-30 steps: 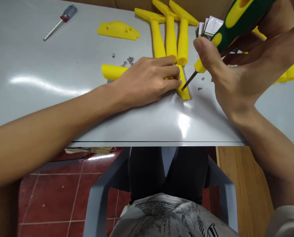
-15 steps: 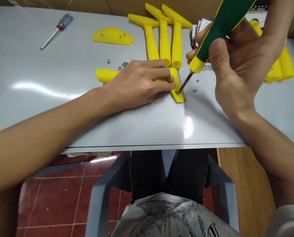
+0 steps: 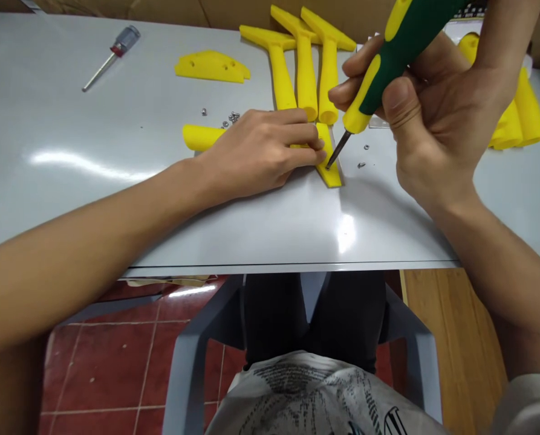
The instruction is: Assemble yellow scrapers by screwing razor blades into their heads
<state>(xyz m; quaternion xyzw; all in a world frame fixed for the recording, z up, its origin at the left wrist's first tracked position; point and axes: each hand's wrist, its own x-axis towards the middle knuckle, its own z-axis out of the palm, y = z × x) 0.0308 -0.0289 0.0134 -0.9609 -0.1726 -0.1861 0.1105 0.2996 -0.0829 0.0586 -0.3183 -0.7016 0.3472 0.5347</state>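
Note:
A yellow T-shaped scraper lies on the table, its handle pointing left and a thin strip showing along its head's right edge. My left hand is closed over the handle and presses it down, fingertips on the head. My right hand grips a green and yellow screwdriver, tilted with its tip down on a screw spot in the scraper head. Part of the handle is hidden under my left hand. Small screws lie just beyond that hand, and a loose screw lies right of the head.
Behind my hands lie several yellow T-shaped scraper handles and a yellow cover plate with holes. A clear-handled screwdriver rests at the far left. More yellow pieces are at the right. The white table's front edge runs before my lap.
The green and yellow screwdriver has turned in my right hand, showing more yellow, and my fingers have shifted on it. My left hand keeps its hold. The whole view has shifted slightly.

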